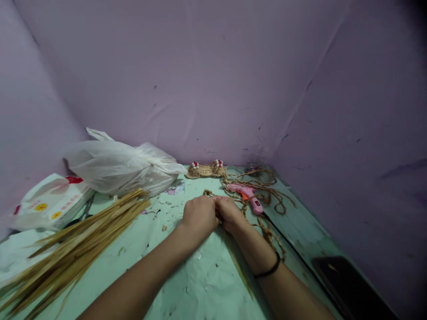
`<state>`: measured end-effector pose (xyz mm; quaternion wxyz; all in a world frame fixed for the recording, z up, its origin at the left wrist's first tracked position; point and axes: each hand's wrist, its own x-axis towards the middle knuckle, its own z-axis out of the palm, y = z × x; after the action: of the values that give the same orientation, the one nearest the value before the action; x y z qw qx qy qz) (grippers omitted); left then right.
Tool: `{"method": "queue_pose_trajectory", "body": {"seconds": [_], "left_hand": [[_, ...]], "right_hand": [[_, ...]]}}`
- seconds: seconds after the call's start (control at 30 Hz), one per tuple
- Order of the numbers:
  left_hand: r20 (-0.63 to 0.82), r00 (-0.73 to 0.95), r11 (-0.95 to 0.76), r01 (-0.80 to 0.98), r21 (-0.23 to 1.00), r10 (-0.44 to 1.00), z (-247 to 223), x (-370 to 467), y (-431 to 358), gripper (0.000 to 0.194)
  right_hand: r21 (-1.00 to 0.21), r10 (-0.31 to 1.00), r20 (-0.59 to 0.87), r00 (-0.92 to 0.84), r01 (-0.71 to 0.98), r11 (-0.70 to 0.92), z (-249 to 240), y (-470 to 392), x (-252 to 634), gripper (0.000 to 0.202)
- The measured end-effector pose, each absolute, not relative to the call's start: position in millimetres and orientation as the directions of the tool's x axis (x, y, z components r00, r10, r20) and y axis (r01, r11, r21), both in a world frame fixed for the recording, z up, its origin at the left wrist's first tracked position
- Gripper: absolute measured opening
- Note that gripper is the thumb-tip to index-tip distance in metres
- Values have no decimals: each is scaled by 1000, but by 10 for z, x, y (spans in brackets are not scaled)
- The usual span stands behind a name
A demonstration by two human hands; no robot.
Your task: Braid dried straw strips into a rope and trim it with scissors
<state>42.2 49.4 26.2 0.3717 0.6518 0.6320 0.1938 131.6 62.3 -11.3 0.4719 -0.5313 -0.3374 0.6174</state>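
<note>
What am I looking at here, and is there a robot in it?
No robot: these are a person's bare left hand and right hand, seen from one camera worn on the head. The hands meet, apparently closed on a braided piece they mostly hide; a dried strip trails below. On the green table lie dried leaf strips and a white plastic bag to the left, a beaded woven piece at the back, and a pink glue gun and braided cord to the right.

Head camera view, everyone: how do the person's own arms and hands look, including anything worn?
Both the left forearm and right forearm show no sleeves. A thin black wristband circles the right one. As grip, the left hand and right hand wear no gloves.
</note>
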Motion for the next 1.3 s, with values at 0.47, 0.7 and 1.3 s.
{"method": "queue_pose_trajectory", "body": {"seconds": [0.47,0.7,1.3], "left_hand": [[-617,298,563,251,787,728,93,166,888,8],[-498,52,418,473,776,866,153,206,836,21],[-501,189,429,319,845,845,-37,75,913,13]], "right_hand": [[-914,906,-382,-185,-70,-400,-100,664,1428,1],[-857,995,-95,-22,510,-71,-102,646,1410,8],[-593,999,12,-33,805,33,84,363,1165,16]]}}
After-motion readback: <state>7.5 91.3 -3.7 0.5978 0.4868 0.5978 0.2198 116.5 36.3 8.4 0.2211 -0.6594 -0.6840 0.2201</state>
